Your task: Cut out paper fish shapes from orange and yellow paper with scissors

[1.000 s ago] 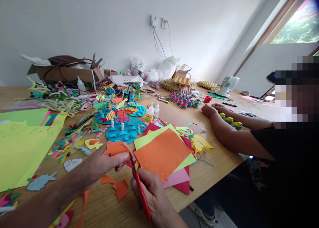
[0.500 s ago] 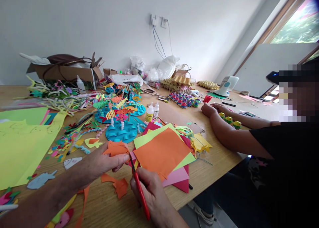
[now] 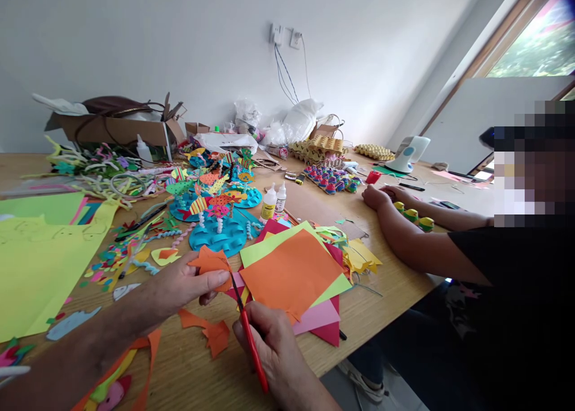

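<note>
Pinched in my left hand (image 3: 200, 282) is a piece of orange paper (image 3: 211, 260), partly hidden by the thumb. My right hand (image 3: 274, 345) grips red-handled scissors (image 3: 252, 342), whose dark blades point up and away against the right edge of that paper. Under and between my hands, orange scraps (image 3: 216, 337) lie on the table. Just right of the blades rests a stack of coloured sheets, with an orange sheet (image 3: 291, 273) on top of green, pink and red ones. Blue bases with paper fish (image 3: 218, 234) stand beyond my left hand.
Two glue bottles (image 3: 268, 204) stand behind the paper stack. Large yellow-green sheets (image 3: 49, 267) and loose cut-outs cover the left side. On the right, a person in a black sleeve (image 3: 476, 261) rests their forearms on the table. Egg cartons (image 3: 321, 150) sit at the back.
The orange piece has turned a little in my left hand, which has shifted slightly left. The scissors stay at its edge, moved only slightly.
</note>
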A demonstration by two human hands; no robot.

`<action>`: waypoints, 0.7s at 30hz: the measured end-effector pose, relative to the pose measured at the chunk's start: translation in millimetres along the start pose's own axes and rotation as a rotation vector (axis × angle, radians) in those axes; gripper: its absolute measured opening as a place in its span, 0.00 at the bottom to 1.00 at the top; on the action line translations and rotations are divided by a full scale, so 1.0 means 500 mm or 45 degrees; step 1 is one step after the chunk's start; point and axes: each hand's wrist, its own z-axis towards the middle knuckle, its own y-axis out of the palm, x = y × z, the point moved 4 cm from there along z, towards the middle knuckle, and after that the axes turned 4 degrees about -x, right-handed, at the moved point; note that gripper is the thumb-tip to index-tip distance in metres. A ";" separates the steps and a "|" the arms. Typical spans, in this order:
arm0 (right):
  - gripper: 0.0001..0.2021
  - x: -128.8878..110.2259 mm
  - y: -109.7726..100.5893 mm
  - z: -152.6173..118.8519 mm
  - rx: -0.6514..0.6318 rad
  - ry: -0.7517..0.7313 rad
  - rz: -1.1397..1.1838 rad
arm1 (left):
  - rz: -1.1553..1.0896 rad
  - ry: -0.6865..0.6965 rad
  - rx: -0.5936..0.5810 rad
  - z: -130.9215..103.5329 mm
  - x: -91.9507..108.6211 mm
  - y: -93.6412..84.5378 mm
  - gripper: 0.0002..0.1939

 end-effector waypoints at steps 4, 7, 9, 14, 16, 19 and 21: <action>0.14 0.002 0.001 0.000 0.001 0.008 0.014 | -0.023 0.037 0.045 0.000 0.007 0.000 0.18; 0.13 0.002 0.002 0.001 -0.006 -0.016 0.027 | 0.029 0.076 0.046 -0.002 0.010 0.002 0.18; 0.12 0.002 0.003 0.002 -0.010 -0.024 0.023 | 0.047 0.075 0.050 -0.003 0.011 0.004 0.18; 0.13 0.000 0.002 0.001 -0.007 -0.025 0.024 | 0.079 0.049 0.057 -0.005 0.014 0.006 0.19; 0.13 0.000 0.002 0.000 -0.015 -0.023 0.040 | 0.078 0.073 0.059 -0.005 0.015 0.006 0.19; 0.14 0.002 0.001 -0.001 -0.020 -0.001 0.046 | 0.057 0.113 0.056 -0.004 0.015 0.005 0.19; 0.15 0.003 0.000 0.000 -0.013 -0.006 0.023 | 0.029 0.105 0.047 -0.003 0.013 0.005 0.19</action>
